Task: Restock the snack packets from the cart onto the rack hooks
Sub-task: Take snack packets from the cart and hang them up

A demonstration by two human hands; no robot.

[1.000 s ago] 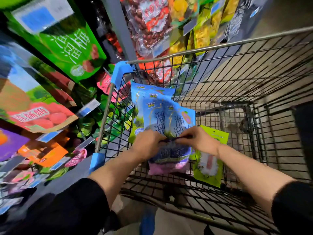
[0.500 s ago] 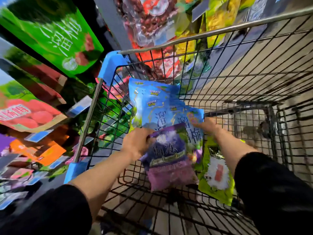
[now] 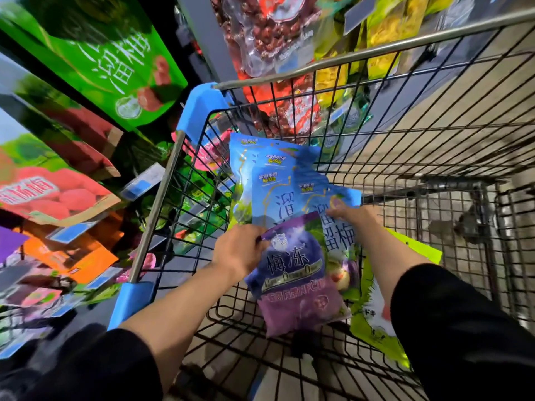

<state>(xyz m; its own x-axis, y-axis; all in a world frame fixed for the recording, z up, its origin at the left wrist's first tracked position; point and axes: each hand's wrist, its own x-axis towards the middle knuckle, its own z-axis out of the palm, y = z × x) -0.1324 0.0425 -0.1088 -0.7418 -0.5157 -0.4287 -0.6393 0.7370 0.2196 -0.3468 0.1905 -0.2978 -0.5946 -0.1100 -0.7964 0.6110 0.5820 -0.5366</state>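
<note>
Sorting packets inside the cart (image 3: 434, 117): the left hand (image 3: 236, 250) pinches the top corner of a purple packet (image 3: 295, 279), while the right hand (image 3: 353, 217) grips the blue packets (image 3: 275, 180) behind it. Next, probably, lift one clear over the cart's rim toward the rack (image 3: 86, 82) on the left. Wire walls hem both wrists; upward is open.

A cart (image 3: 419, 117) is parked just right of the rack (image 3: 86, 140), where packets are hung. Snack packets (image 3: 278, 180) are stacked inside the cart, near its left wall. One packet (image 3: 295, 273) is laid on top of them, held at its left edge by the left hand (image 3: 237, 250). The stack behind is touched by the right hand (image 3: 353, 217). Another packet (image 3: 376, 322) is placed to the right, under the right arm.
</note>
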